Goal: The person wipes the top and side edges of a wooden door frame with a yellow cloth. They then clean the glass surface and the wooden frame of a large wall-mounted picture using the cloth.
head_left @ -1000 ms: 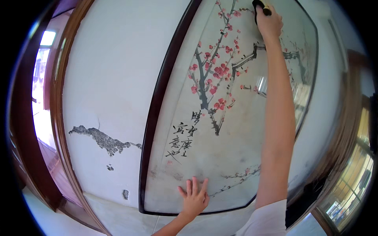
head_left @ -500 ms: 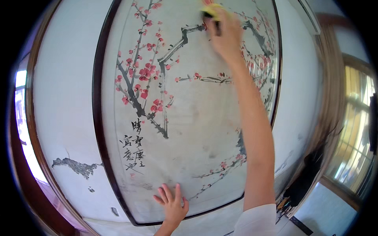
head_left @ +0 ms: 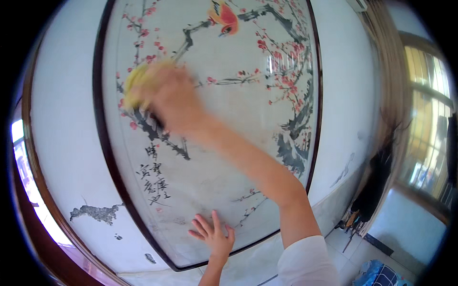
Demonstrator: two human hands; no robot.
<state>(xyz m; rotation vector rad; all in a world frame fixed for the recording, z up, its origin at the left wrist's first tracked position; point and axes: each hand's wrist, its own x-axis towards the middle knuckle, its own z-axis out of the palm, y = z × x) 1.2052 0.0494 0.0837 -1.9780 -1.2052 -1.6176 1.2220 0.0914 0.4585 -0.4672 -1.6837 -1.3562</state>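
1. Your right hand (head_left: 174, 102) is curled round a bright yellow, rounded handheld pad (head_left: 137, 86), left of centre over the painting; exact finger closure can't be read.
2. Your left hand (head_left: 217, 238) is holding nothing: fingers spread, laid on the near end of the painting.
3. Pad: motion-blurred, edges smeared, material unclear. Dark patch (head_left: 156, 121) shows by your palm; can't tell if it's part of the pad.
4. Pale, glossy painting (head_left: 229, 128): pink blossoms, grey-black branches, orange-red bird (head_left: 226, 19) at the far end, ink writing near left. Window-like glare sits on the right side.
5. Dark brown, narrow frame (head_left: 99, 95) is cut off at the far end.
6. Your right hand and forearm hide some branches.
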